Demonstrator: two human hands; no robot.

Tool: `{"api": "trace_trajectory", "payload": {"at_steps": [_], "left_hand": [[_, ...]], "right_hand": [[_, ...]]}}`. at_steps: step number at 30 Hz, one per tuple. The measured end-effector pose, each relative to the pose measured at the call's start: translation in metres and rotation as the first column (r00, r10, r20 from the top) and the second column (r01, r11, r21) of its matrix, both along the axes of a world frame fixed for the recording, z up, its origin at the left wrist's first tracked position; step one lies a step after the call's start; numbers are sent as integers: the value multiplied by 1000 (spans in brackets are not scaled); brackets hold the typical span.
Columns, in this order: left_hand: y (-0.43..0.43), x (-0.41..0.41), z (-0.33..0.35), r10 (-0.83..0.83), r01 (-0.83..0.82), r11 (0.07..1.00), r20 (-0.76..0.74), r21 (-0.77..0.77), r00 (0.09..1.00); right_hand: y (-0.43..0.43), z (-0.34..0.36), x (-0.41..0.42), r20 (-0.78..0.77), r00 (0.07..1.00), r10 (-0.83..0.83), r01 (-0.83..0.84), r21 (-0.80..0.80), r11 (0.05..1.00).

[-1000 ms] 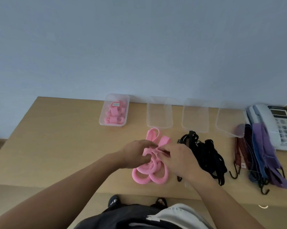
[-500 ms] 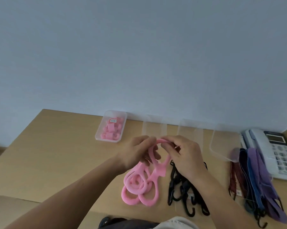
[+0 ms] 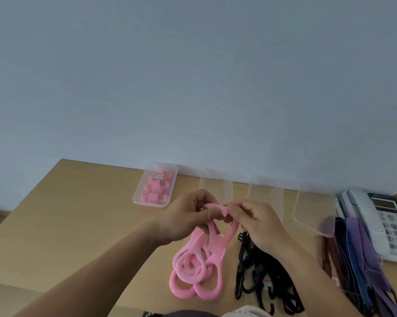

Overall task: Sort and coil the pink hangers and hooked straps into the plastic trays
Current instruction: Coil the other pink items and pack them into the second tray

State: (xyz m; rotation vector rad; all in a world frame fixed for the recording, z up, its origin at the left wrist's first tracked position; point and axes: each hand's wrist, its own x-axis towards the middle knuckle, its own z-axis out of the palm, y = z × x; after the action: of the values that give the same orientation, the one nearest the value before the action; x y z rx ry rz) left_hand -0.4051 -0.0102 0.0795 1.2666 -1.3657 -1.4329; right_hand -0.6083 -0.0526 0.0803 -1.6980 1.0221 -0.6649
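Observation:
A bunch of pink hangers [image 3: 199, 268] hangs above the wooden table [image 3: 67, 225], lifted by its top end. My left hand [image 3: 188, 216] and my right hand [image 3: 257, 223] both pinch that top loop between fingers and thumbs, close together. The hangers' lower rings dangle near the table's front edge. At the back left a clear tray [image 3: 155, 184] holds several coiled pink hangers. Black hooked straps [image 3: 261, 277] lie in a heap under my right wrist. Dark red, blue and purple straps [image 3: 357, 259] lie further right.
Three clear plastic trays stand along the wall: one [image 3: 215, 186] behind my hands, one [image 3: 265, 191] to its right, one [image 3: 314, 209] near the phone. A white desk phone [image 3: 380, 220] sits at the right edge. A pale wall rises behind.
Both hands have lifted the pink hangers off the table and now hold the top loop higher. The view has tilted up, showing more wall.

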Motion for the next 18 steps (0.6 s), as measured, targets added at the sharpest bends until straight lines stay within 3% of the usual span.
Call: {"api": "trace_trajectory", "payload": {"at_steps": [4,11,18], "left_hand": [[-4,7,-4,12,-11,1000,55,-9,998],[-13,10,7,-84,74,964,27,255,996],[-14,8,14,-61,87,958,-103,274,993]], "right_hand": [[1,-1,8,-63,996,-70,64,-100,993],[11,-5,18,-83,988,-129,70,-503,861],[11,-7,20,-47,982,-185,115,-626,771]]}}
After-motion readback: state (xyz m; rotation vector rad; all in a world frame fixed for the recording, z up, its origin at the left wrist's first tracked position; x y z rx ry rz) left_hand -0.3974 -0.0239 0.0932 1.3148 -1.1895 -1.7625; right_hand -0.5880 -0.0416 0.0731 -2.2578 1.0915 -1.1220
